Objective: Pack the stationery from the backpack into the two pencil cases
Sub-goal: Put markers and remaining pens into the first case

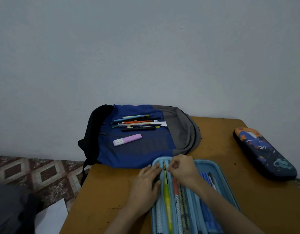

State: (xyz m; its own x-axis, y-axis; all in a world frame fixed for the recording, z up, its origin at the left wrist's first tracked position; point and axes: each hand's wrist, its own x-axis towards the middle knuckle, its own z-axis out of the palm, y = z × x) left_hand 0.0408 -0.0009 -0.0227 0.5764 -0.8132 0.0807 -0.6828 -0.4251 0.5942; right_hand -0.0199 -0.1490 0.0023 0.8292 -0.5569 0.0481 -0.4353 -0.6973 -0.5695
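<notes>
A light blue pencil case (228, 191) lies open at the table's front edge, with pens in its mesh pockets, among them a green one (167, 200). My left hand (145, 184) rests flat on the case's left side. My right hand (183, 168) pinches something small at the top of the middle divider, perhaps a zipper pull. Behind the case a blue, grey and black backpack (145, 149) lies flat. On it sit a pile of pens and pencils (139, 123) and a pink highlighter (127, 139). A dark cartoon-printed pencil case (264, 152) lies zipped at the right.
The brown wooden table (102, 191) ends at the left over a patterned tile floor (36, 171). A white sheet (51, 218) and dark cloth lie on the floor at the lower left. A plain wall stands right behind the backpack.
</notes>
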